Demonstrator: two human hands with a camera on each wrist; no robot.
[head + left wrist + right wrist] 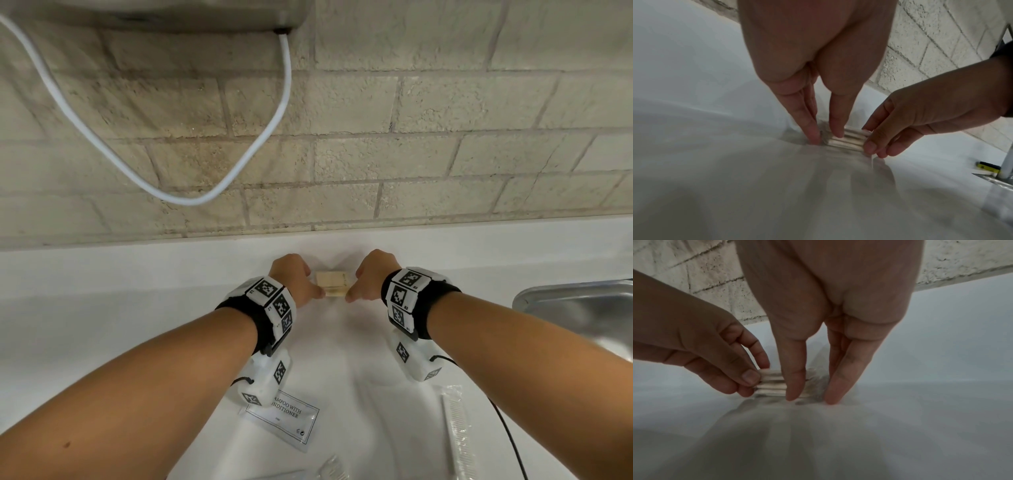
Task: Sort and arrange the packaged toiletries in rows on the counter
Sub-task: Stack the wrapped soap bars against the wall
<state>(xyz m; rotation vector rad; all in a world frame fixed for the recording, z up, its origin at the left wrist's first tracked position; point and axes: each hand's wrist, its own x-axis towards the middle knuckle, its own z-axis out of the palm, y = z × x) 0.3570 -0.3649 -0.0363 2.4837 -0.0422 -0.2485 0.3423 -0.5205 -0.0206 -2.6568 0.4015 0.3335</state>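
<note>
A small stack of beige packets (331,281) is lying on the white counter (102,308), near the brick wall (376,154); the left hand (294,279) is pinching the stack's left end between thumb and fingers, and the right hand (371,274) is pinching its right end in the same way; both hands are set narrow, fingertips pointing down to the counter surface. Nearer the person, a sachet (286,419) printed with shampoo and conditioner wording is lying flat; a clear-wrapped comb (457,431) is lying to its right, well apart; another clear wrapper (329,469) is showing at the bottom edge, its contents too blurred to tell. A metal sink (579,308) is sitting at the right; a white cord (219,185) is hanging against the wall.
</note>
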